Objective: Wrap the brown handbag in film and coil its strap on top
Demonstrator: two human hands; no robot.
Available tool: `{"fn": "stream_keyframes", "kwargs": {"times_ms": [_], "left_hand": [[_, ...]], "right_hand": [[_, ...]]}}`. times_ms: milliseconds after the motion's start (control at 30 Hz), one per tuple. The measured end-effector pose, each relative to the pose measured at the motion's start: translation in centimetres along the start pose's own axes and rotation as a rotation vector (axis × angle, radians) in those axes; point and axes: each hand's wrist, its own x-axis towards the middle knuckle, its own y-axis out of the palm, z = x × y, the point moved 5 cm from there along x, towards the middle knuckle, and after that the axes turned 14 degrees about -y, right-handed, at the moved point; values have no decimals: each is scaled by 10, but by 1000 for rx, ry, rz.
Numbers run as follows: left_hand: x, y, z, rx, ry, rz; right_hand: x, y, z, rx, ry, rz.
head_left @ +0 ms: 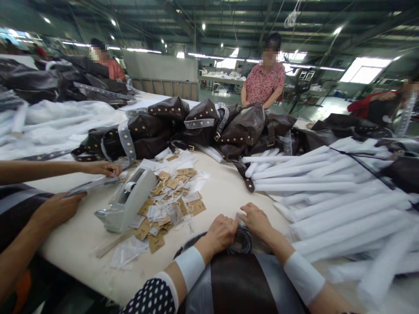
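Observation:
My left hand (221, 231) is closed at the lower middle, pinching at a small clear strip beside a coiled, plastic-wrapped strap (241, 240). Just right of it, my right hand (257, 220) has its thumb and fingertips together on the same clear strip (240, 216). Below both hands lies a dark brown bag (242, 281) with translucent wrapping over parts of it. To the left, a heap of brown cardboard tags (157, 242) with white strings and small clear packets covers part of the table (222, 183). Beside the heap stands a grey tape dispenser (127, 200).
At the left, a co-worker's hands (57, 209) hold a wrapped strap. Dark studded bags (242, 124) line the table's far side. White wrapped rolls (353, 213) are piled at right. A person in a patterned shirt (264, 83) stands beyond.

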Motion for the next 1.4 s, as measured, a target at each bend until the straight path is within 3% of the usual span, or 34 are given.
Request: {"fn": "stream_keyframes", "kwargs": {"times_ms": [133, 333, 1400], "left_hand": [[1, 1, 0, 0, 7, 0], [-1, 1, 0, -6, 25, -1], [0, 0, 4, -43, -70, 60]], "right_hand": [[12, 15, -2, 18, 43, 27], [5, 17, -4, 151, 13, 14], [-10, 22, -11, 493, -132, -329]]}}
